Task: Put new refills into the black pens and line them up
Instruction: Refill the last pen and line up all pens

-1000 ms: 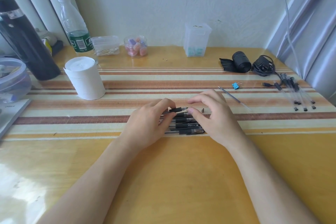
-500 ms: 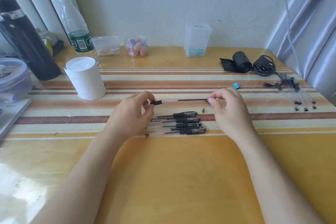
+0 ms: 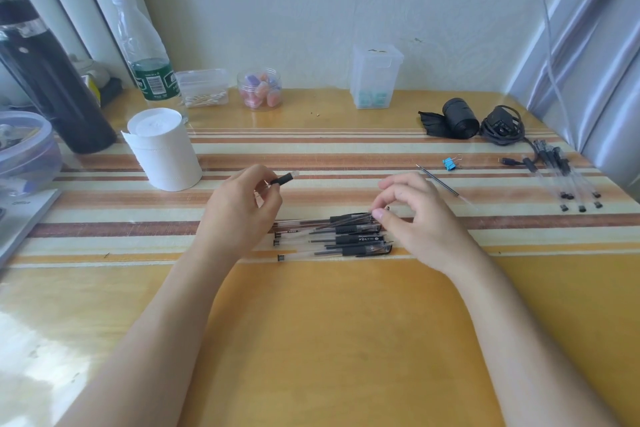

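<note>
Striped table point(image 3: 346, 156): black-gripped clear pens point(image 3: 346, 236) lie side by side.

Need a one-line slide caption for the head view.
Left hand holds a pen part; right hand pinches a thin refill over the black pens.

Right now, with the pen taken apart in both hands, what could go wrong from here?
1. The right hand pinches a thin refill low over the row of black pens; setting it down there could mix it with them or knock them out of line.
2. The left hand holds the pen barrel by a fingertip pinch, so it might slip.
3. A tiny loose part beside the row could roll away.
</note>
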